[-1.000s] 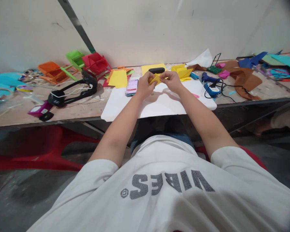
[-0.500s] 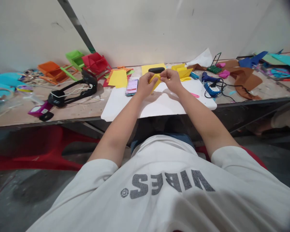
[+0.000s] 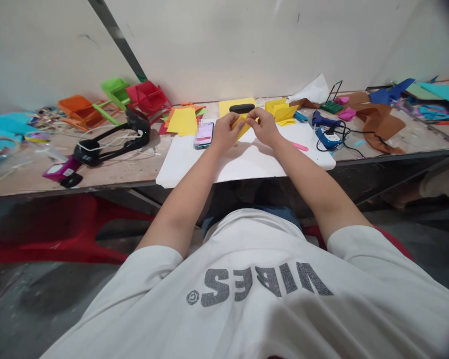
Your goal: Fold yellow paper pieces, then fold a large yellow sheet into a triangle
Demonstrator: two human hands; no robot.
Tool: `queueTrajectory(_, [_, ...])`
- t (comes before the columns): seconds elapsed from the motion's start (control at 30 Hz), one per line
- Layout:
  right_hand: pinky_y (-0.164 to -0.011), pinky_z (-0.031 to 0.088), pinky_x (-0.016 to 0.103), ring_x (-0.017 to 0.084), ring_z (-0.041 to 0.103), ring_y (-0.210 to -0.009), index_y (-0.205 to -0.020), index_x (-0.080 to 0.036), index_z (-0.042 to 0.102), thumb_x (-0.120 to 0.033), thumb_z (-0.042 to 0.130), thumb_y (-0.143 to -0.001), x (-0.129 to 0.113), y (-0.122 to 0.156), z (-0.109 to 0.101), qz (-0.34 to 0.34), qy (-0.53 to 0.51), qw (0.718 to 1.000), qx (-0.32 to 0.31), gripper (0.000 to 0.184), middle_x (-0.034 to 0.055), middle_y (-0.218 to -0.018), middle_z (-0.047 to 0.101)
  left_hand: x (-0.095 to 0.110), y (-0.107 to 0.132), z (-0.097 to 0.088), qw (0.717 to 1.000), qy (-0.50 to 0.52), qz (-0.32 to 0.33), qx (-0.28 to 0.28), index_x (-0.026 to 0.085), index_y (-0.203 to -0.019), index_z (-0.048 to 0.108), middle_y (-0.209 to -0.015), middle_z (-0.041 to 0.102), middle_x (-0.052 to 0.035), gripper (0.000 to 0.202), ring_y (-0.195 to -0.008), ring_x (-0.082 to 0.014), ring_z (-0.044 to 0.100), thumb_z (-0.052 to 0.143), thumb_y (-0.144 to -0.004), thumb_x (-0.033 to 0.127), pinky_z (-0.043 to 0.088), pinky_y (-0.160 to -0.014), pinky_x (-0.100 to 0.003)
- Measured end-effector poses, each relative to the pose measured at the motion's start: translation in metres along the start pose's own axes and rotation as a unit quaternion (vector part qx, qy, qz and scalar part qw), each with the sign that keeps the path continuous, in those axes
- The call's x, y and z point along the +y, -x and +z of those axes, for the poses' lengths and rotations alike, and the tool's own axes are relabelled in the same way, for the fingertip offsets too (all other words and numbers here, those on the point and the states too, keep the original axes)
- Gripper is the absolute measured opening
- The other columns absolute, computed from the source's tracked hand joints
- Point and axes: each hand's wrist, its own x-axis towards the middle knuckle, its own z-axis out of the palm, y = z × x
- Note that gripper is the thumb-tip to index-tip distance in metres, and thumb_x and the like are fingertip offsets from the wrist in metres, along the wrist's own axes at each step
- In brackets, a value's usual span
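A small folded yellow paper piece (image 3: pixel 243 125) is pinched between both hands above a white board (image 3: pixel 243 162) on the workbench. My left hand (image 3: pixel 224 131) grips its left side with fingers closed. My right hand (image 3: pixel 262 124) pinches its upper right edge, fingertips close to the left hand's. A phone (image 3: pixel 204 134) with a lit screen lies just left of my left hand. More yellow sheets (image 3: pixel 183 121) lie behind it, and folded yellow pieces (image 3: pixel 282 111) sit behind my right hand.
A black stapler-like tool (image 3: pixel 112 139) lies at left, with orange, green and red paper boxes (image 3: pixel 115 97) behind it. A blue glue gun (image 3: pixel 327 132) with a cable sits at right, near brown paper (image 3: pixel 379 124). A black case (image 3: pixel 242 108) rests by the wall.
Both hands have drawn closer together and risen slightly with the yellow piece; the right hand's fingertips have shifted left onto its top edge.
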Motion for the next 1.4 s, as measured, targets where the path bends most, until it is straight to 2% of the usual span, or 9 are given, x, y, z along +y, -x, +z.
queueTrajectory(0.1, [-0.123,0.060,0.061,0.036,0.070,-0.116,-0.100,-0.032,0.071,-0.079,0.070,-0.108,0.002,-0.001,0.000,-0.013,0.018,1.000,0.004,0.048,0.0104,-0.112,0.076,0.001,0.001,-0.001,1.000,-0.015,-0.001,-0.005,0.028,-0.090,0.062,-0.081,0.059,-0.0007,0.043,-0.076,-0.0214,0.060,0.079,-0.109,0.062,0.050,-0.076,-0.044])
queueTrajectory(0.23, [-0.132,0.054,0.069,0.039,0.069,-0.126,-0.102,-0.032,0.071,-0.075,0.064,-0.113,0.003,-0.001,0.000,-0.029,0.037,0.999,0.014,0.046,0.0125,-0.115,0.075,-0.002,0.002,0.001,1.000,-0.020,0.000,-0.003,0.029,-0.088,0.061,-0.080,0.058,-0.0018,0.052,-0.078,-0.0235,0.060,0.074,-0.109,0.075,0.050,-0.077,-0.044])
queueTrajectory(0.37, [-0.132,0.056,0.069,0.039,0.069,-0.126,-0.105,-0.033,0.074,-0.078,0.062,-0.113,0.000,0.000,0.000,-0.041,0.040,0.998,0.018,0.048,0.0118,-0.113,0.075,-0.007,0.002,0.001,1.000,-0.013,0.006,-0.005,0.029,-0.087,0.063,-0.081,0.061,-0.0035,0.060,-0.079,-0.0249,0.060,0.069,-0.107,0.085,0.052,-0.081,-0.046])
queueTrajectory(0.53, [-0.129,0.056,0.069,0.039,0.069,-0.123,-0.108,-0.032,0.076,-0.075,0.063,-0.114,0.001,0.000,0.000,-0.055,0.056,0.997,0.008,0.045,0.0118,-0.112,0.073,-0.013,0.000,-0.001,0.999,-0.020,-0.005,-0.043,0.029,-0.088,0.069,-0.084,0.065,-0.0055,0.052,-0.085,-0.0289,0.068,0.079,-0.107,0.076,0.056,-0.088,-0.051])
queueTrajectory(0.67, [-0.127,0.057,0.067,0.037,0.068,-0.120,-0.107,-0.032,0.074,-0.077,0.059,-0.115,0.001,0.000,0.001,-0.063,0.046,0.997,0.009,0.048,0.0115,-0.113,0.073,-0.016,-0.001,-0.002,0.998,-0.036,0.001,-0.043,0.029,-0.089,0.071,-0.084,0.067,-0.0061,0.044,-0.085,-0.0294,0.069,0.080,-0.108,0.068,0.056,-0.088,-0.050])
queueTrajectory(0.9, [-0.130,0.056,0.070,0.040,0.067,-0.126,-0.101,-0.032,0.072,-0.073,0.061,-0.113,-0.005,0.000,0.000,-0.048,0.054,0.997,0.002,0.043,0.0138,-0.115,0.074,-0.019,0.000,0.002,0.998,-0.040,0.022,-0.045,0.029,-0.086,0.069,-0.084,0.066,-0.0076,0.056,-0.084,-0.0300,0.067,0.075,-0.106,0.080,0.056,-0.091,-0.052])
queueTrajectory(1.0, [-0.131,0.055,0.072,0.041,0.069,-0.129,-0.100,-0.032,0.073,-0.071,0.067,-0.112,-0.006,0.000,0.000,-0.045,0.038,0.998,0.001,0.041,0.0135,-0.116,0.076,-0.019,0.000,0.003,0.998,-0.050,0.027,-0.035,0.029,-0.089,0.071,-0.088,0.068,-0.0085,0.055,-0.090,-0.0317,0.069,0.074,-0.107,0.081,0.057,-0.096,-0.054])
queueTrajectory(1.1, [-0.128,0.060,0.067,0.038,0.072,-0.126,-0.102,-0.032,0.075,-0.071,0.068,-0.113,-0.004,-0.001,0.000,-0.048,0.029,0.998,0.010,0.042,0.0117,-0.116,0.078,-0.018,-0.001,0.003,0.998,-0.049,0.027,-0.015,0.028,-0.093,0.073,-0.092,0.072,-0.0089,0.052,-0.097,-0.0320,0.070,0.075,-0.107,0.078,0.057,-0.098,-0.053])
queueTrajectory(1.4, [-0.109,0.065,0.055,0.029,0.073,-0.103,-0.099,-0.028,0.071,-0.080,0.059,-0.116,0.017,-0.007,-0.002,-0.045,0.047,0.996,0.054,0.056,0.0079,-0.104,0.076,0.002,-0.004,0.002,1.000,0.007,0.001,0.028,0.026,-0.077,0.058,-0.075,0.062,-0.0006,0.056,-0.075,-0.0195,0.057,0.083,-0.104,0.068,0.047,-0.073,-0.039])
